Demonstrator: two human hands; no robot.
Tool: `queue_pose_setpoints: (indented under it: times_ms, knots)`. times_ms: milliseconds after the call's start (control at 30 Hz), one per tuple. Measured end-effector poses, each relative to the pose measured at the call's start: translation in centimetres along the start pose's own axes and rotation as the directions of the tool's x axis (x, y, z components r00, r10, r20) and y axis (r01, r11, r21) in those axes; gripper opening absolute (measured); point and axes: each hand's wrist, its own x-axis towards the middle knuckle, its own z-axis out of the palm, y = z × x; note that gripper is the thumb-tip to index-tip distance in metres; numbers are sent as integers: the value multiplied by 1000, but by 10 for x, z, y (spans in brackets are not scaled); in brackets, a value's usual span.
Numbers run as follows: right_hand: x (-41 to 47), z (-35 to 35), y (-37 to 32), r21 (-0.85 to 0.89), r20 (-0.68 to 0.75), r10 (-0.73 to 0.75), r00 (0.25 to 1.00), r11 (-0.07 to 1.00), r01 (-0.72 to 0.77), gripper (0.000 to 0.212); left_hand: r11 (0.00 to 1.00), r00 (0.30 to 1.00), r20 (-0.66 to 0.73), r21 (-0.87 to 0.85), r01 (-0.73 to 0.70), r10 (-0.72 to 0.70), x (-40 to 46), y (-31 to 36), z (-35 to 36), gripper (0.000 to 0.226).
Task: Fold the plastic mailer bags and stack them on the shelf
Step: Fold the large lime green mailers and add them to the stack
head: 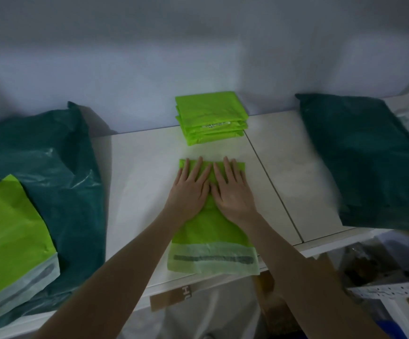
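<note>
A lime-green mailer bag (210,231) lies lengthwise on the white shelf (137,172), its pale adhesive flap at the front edge. My left hand (188,189) and my right hand (232,192) press flat on its far half, side by side, fingers spread and pointing toward the wall. Behind them, against the wall, stands a stack of folded lime-green mailer bags (210,117). A pile of unfolded lime-green mailers (10,238) lies at the near left.
A dark teal plastic bag (59,172) bulges on the left under the unfolded pile. Another dark teal package (369,157) lies on the shelf's right side. Below the shelf are cardboard boxes (269,289) and a white perforated rack (394,292).
</note>
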Motion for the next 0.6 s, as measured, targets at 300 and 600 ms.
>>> queue_pose_setpoints:
  times_ms: [300,600]
  knots:
    - [0,-18,4,461,33,89,995,882,-94,78,954,989,6,-265,144,-148,-1,1,-8,63]
    - [-45,-26,10,304,-234,-52,971,945,124,45,967,992,-122,-252,-50,20,-52,-9,-35,70]
